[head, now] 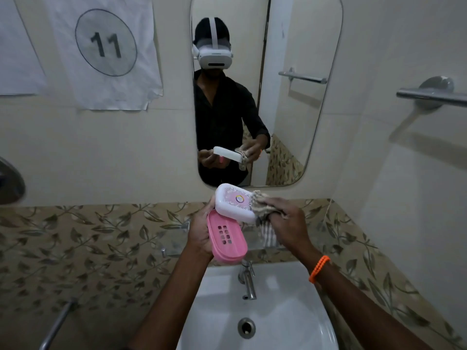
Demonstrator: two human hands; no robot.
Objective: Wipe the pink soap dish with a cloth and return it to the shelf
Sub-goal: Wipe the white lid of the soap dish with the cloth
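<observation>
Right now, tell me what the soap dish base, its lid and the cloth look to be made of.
Pink soap dish base: looks like moulded plastic, smooth with a slight sheen and punched drain slots. White lid: likely the same plastic, glossy, with a printed pink floral label. Cloth: a woven or knitted fabric, beige, coarse and crumpled; the fibre cannot be told.

cloth: mostly bunched under right hand
sink: front cut by bottom edge
lid logo: too small to read
</observation>
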